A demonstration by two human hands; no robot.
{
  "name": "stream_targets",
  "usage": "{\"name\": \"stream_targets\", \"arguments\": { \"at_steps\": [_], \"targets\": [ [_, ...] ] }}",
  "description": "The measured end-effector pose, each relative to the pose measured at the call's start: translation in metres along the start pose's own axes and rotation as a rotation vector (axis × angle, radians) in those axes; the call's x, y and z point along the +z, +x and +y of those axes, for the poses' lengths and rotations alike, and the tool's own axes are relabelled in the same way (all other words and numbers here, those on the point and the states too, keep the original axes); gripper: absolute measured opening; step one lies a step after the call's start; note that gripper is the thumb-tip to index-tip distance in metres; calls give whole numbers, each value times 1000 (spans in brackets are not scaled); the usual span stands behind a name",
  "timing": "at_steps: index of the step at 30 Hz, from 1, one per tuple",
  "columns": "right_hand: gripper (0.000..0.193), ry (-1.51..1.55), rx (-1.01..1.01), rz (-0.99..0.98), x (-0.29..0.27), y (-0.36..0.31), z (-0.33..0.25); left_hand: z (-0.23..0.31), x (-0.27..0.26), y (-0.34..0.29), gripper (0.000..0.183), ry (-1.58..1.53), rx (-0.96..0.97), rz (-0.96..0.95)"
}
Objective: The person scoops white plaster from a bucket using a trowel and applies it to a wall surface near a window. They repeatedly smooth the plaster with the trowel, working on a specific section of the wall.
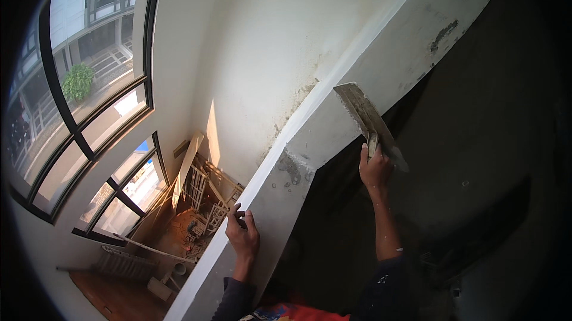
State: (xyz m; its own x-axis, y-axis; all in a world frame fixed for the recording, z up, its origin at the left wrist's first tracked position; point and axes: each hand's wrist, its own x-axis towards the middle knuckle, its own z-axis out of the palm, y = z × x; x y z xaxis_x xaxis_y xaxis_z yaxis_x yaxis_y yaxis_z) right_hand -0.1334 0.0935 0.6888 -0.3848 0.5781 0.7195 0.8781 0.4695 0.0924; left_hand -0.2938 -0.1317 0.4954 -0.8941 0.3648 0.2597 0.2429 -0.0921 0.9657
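Right hand, head view: fingers wrapped around the handle of a flat trowel.
Trowel: slanted, its upper end overlapping the face of the pale beam; contact, I cannot tell.
Left hand: fingers loosely curled, narrow gap to the thumb, at the beam's lower stretch.
Lower left: planks leaning near the window.

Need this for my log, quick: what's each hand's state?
Left hand: partly curled, nothing visibly held; open or closed can't be told.
Right hand: closed, holding a trowel.
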Motion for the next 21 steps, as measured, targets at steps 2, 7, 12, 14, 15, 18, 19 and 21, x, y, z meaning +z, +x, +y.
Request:
{"name": "stream_targets", "arguments": {
  "at_steps": [2,7,12,14,15,18,19,21],
  "targets": [
    [33,-57,7,-49,21,-2,11,3,2,0,27,0,10,-1],
    [39,-109,99,-396,59,-34,-4,7,-1,2,26,-7,-44,-17],
    [42,-139,61,-399,93,-71,7,4,2,-2,27,-16,-58,-26],
    [40,-62,101,-252,65,-46,-7,3,0,0,27,2,-45,-21],
    [38,-89,78,-161,56,-34,-8,5,0,0,27,-1,-55,-17],
    [39,-156,71,-171,54,-31,-11,7,0,0,26,-8,-81,-31],
    [39,-192,70,-168,58,-36,-10,8,1,-1,26,-11,-81,-36],
    [38,-230,58,-178,61,-40,-10,7,1,-2,26,-9,-76,-39]
  ]
}}
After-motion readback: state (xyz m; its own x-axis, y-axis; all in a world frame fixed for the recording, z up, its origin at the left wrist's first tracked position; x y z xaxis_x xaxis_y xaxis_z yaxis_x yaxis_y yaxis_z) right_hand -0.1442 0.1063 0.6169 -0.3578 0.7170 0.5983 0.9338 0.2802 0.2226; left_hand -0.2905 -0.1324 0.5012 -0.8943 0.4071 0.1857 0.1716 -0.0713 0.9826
